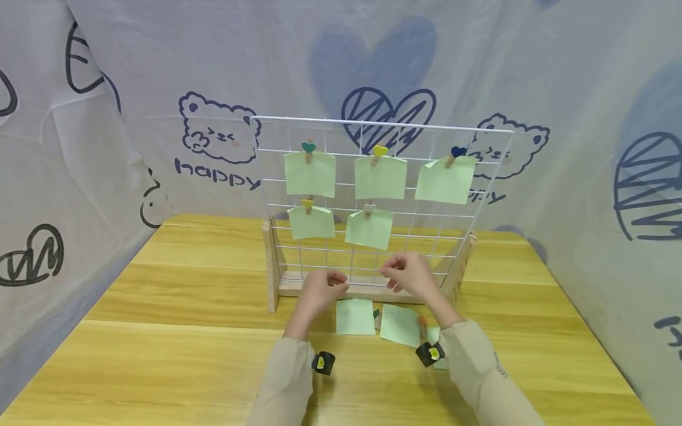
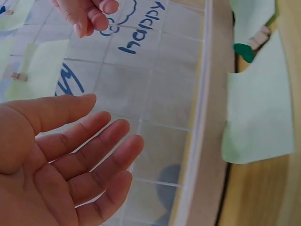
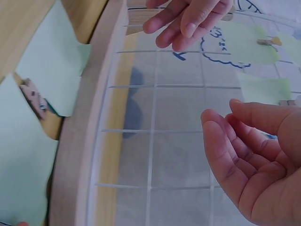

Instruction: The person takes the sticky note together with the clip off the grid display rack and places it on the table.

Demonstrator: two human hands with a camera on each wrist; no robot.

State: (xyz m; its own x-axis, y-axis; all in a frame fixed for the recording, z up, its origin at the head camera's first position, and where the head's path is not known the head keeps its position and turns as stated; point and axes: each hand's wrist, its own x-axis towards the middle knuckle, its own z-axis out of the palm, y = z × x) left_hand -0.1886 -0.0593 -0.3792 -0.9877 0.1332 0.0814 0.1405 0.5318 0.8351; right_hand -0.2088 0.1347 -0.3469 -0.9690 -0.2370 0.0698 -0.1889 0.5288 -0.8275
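Observation:
In the head view my left hand hovers in front of the lower left of a white wire grid. To its right is my right hand, before the lower middle of the grid. Neither hand holds anything: the left fingers are spread and slightly bent, while the right fingers curve loosely towards the thumb. Below the hands on the table lie a pale green note and a second note, with a green-heart clothespin between them. An orange-topped clothespin lies farther right.
Several green notes hang from the grid on heart-topped clothespins, three above, among them the middle note, and two below. Wooden feet and a base bar carry the grid on the wooden table. Another note lies partly under the right wrist.

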